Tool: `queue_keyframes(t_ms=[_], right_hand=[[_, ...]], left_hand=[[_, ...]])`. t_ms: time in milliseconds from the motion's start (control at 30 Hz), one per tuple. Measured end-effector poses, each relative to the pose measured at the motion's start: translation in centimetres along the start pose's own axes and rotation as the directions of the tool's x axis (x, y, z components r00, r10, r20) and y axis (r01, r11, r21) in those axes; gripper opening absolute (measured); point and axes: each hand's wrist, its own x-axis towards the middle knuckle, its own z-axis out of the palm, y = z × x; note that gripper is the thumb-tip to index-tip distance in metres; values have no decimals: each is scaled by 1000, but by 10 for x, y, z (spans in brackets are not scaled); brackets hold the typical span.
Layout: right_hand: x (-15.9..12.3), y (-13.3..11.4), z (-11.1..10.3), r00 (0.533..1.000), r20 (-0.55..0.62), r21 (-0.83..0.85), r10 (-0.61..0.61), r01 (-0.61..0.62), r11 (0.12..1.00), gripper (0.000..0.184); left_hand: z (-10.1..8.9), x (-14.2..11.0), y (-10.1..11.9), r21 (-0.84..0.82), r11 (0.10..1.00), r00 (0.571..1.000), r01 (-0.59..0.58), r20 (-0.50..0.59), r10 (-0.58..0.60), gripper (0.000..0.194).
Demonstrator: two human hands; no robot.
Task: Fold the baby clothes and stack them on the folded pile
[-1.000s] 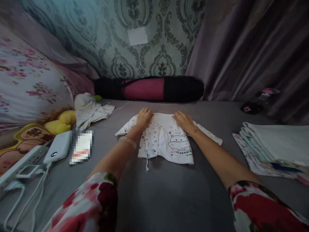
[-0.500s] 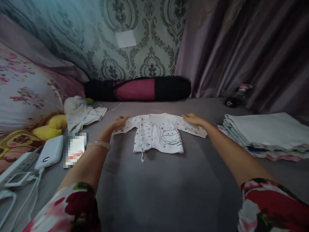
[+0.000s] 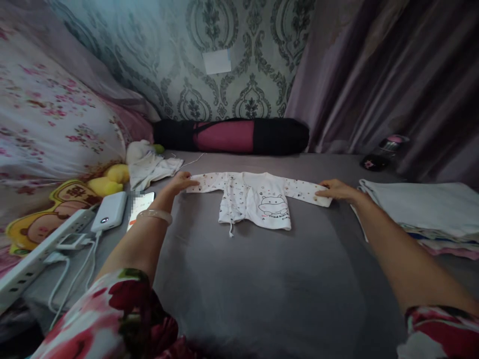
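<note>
A white baby shirt (image 3: 254, 199) lies spread flat on the grey bed sheet (image 3: 258, 279), front side up, with its sleeves stretched out to both sides. It has a cartoon animal print, small dotted figures and a tie string hanging at the hem. My left hand (image 3: 182, 182) pinches the cuff of the sleeve on the left. At the other cuff, my right hand (image 3: 335, 190) grips the sleeve end between thumb and fingers.
Folded cloths (image 3: 422, 207) are stacked at right, near a dark bottle (image 3: 383, 153). A black and pink rolled bag (image 3: 228, 135) lies along the wall. At left are a phone (image 3: 141, 207), power bank (image 3: 109, 210), power strip (image 3: 45, 252), plush toys (image 3: 108, 182) and another small garment (image 3: 153, 169).
My hands have moved outward along the sleeves to the cuffs, and the sleeves now lie straighter. The view has shifted a little to the left.
</note>
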Motion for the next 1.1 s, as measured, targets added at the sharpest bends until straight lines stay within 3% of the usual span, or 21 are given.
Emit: queue_keyframes(t_ms=[100,233,333,433,533,633,767,933,1100], right_hand=[[4,6,7,993,-115,-120,31,-44,992,18],[-6,6,17,976,-209,-259,62,-117,959,28],[-20,-12,24,941,-338,-410,25,-171,896,36],[-24,-52,39,904,-406,-463,-134,-77,883,37],[-15,-107,66,933,-292,-353,-213,102,930,32],[-1,-162,98,949,-158,-245,-272,229,942,28],[13,-214,129,976,-57,-240,-211,192,952,26],[31,-238,142,999,-16,-331,-34,27,943,29],[50,-243,143,993,109,-352,44,-3,936,34]], left_hand=[[11,0,2,201,979,994,28,-109,-6,33],[24,-15,5,364,930,948,44,-310,76,43],[28,-35,12,299,954,963,13,-259,69,35],[32,-62,23,138,990,995,-28,-95,42,25],[43,-93,32,-9,998,996,-60,62,61,26],[57,-117,37,-79,996,993,-43,102,51,31],[70,-132,38,-90,996,996,-26,82,34,38],[76,-135,40,-39,999,999,-33,33,34,41],[80,-134,41,-30,999,999,-32,13,32,32]])
